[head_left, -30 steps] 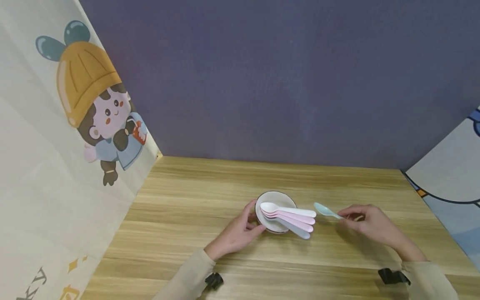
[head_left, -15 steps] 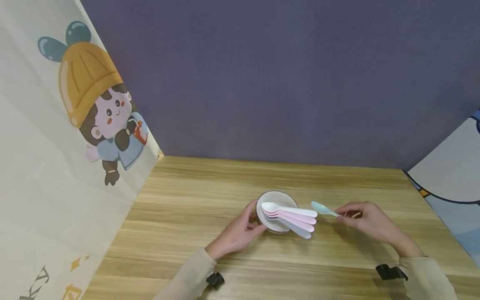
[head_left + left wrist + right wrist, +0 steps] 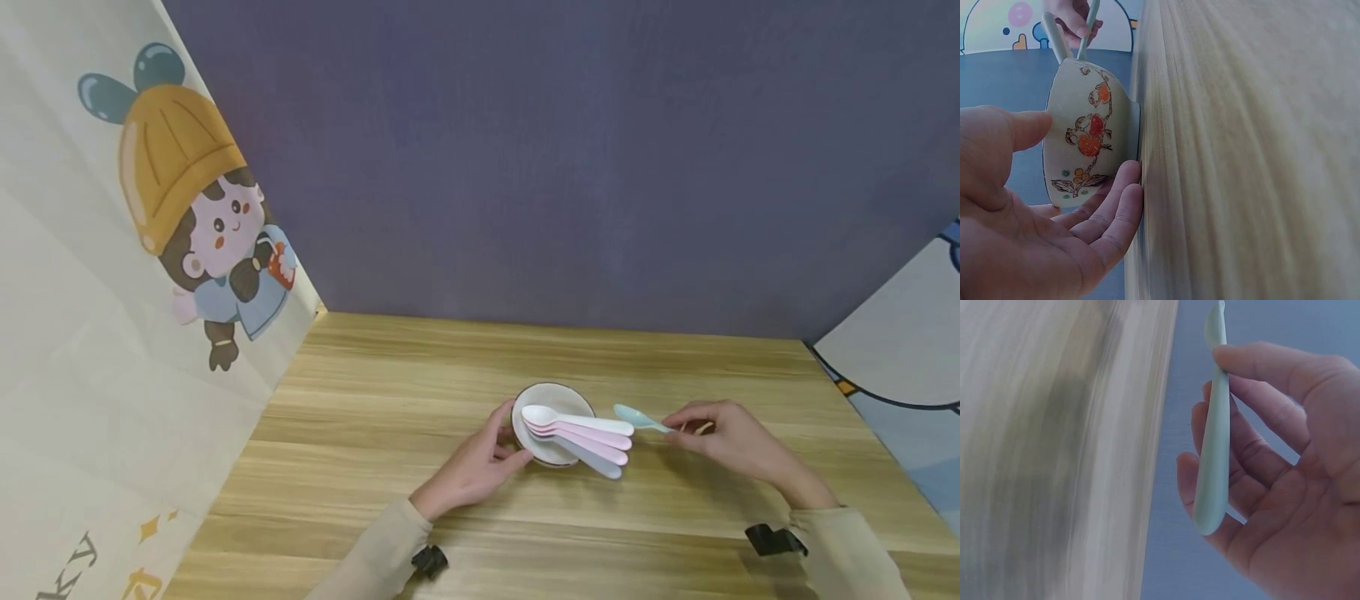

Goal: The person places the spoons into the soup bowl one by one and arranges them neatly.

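Note:
A small bowl [image 3: 553,393] with a dark rim stands on the table, its outside painted with birds and leaves in the left wrist view. My left hand [image 3: 480,465] holds it from the left, thumb at the rim and fingers along its side. Several nested spoons [image 3: 588,435], white, pink and grey, lie across it with their handles jutting out to the right. To the right, my right hand [image 3: 723,437] pinches a mint-green spoon [image 3: 1214,456] between thumb and fingers above the table. That spoon's head points left, close to the handles of the other spoons.
The wooden table [image 3: 420,358] meets a dark blue-grey panel [image 3: 555,167] at the back. A cartoon-printed sheet [image 3: 75,333] borders the left side, with another printed sheet [image 3: 885,325] on the right.
My right hand has moved a little to the left, bringing the mint-green spoon nearer to the bowl. The left hand, the bowl and the nested spoons have stayed in place.

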Tool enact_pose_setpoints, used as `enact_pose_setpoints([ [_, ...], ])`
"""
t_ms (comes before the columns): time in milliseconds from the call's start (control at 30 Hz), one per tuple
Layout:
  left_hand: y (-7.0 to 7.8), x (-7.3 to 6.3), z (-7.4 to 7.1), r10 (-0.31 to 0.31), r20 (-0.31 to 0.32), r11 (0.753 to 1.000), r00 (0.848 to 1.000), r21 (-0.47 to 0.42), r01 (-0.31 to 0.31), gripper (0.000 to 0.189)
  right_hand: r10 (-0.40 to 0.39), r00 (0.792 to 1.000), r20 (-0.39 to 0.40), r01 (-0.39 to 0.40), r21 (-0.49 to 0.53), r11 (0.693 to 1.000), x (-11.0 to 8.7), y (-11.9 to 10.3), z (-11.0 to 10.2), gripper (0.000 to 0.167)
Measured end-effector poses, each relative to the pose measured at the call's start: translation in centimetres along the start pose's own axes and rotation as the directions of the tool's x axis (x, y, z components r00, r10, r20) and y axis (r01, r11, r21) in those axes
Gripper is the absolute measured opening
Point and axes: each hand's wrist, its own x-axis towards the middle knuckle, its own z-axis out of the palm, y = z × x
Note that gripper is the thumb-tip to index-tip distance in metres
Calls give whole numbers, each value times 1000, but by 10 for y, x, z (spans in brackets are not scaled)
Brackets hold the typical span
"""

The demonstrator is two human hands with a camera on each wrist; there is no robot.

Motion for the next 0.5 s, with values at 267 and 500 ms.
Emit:
enact_pose_setpoints([
  [267,0,0,0,0,-3,1000,1000,7,0,81,-17,1000,-13,17,-17,1000,5,-5,-3,17],
  [500,0,0,0,-4,-2,1000,1000,6,4,82,-29,1000,-2,29,-29,999,12,-13,-5,17],
])
